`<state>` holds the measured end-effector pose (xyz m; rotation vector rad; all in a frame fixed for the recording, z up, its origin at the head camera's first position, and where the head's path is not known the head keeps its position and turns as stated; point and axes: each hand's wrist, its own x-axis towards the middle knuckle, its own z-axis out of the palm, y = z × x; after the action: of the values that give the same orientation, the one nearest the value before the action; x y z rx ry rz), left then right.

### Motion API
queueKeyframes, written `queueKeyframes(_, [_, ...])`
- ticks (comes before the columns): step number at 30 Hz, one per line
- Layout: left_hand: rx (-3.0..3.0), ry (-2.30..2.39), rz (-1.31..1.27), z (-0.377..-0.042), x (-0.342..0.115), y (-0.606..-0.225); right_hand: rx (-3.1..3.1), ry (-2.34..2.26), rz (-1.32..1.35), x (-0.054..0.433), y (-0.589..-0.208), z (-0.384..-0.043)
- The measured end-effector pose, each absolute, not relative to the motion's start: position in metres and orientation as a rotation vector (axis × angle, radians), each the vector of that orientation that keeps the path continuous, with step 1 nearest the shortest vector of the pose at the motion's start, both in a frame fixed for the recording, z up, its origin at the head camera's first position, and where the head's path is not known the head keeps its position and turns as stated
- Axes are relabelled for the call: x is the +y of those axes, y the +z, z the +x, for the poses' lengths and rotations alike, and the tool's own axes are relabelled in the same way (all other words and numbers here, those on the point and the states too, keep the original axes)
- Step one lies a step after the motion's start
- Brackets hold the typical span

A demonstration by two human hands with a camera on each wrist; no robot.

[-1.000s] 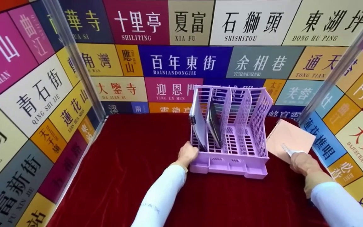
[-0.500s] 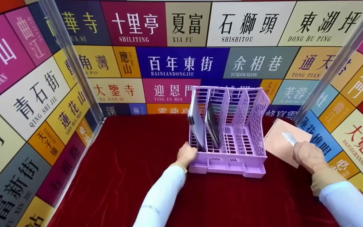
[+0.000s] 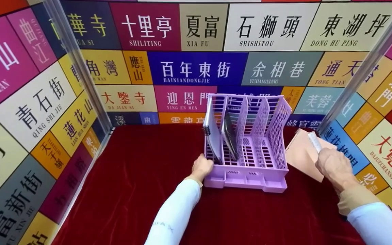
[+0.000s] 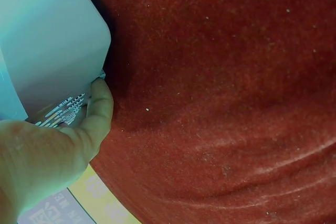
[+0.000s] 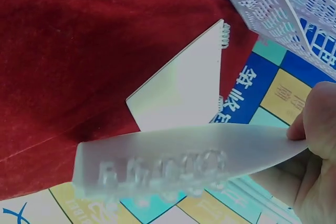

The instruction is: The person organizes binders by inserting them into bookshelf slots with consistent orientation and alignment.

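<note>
A purple file rack (image 3: 247,173) stands on the red cloth with its compartments facing me. My left hand (image 3: 202,166) grips its front left corner; a finger curls at its lower edge in the left wrist view. A pale spiral notebook (image 3: 213,137) stands in the leftmost compartment and a black notebook (image 3: 229,136) in the one beside it. My right hand (image 3: 333,166) pinches a thin whitish flat thing (image 5: 173,156) with clear ring-like shapes along one side. I cannot tell its exact kind. It overlaps a pink spiral notepad (image 3: 301,154) lying right of the rack.
Red velvet cloth (image 3: 141,190) covers the table. Panels with printed signs (image 3: 196,68) enclose it at the back and both sides, with metal posts (image 3: 80,64) at the corners. The notepad lies close to the right panel.
My right hand has shifted slightly right, turning the whitish thing until it points more upright and looks narrower. The left hand and rack hold still. The head view has drifted slightly.
</note>
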<state>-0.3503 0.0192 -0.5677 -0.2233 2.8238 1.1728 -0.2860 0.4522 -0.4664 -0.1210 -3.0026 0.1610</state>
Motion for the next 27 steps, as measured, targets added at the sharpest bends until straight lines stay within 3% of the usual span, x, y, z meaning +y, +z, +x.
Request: queueKeyframes(27, [2.785, 1.209, -0.261, -0.348, 0.02, -0.563, -2.547, 0.36, 0.007, 0.395, -0.427, -0.278])
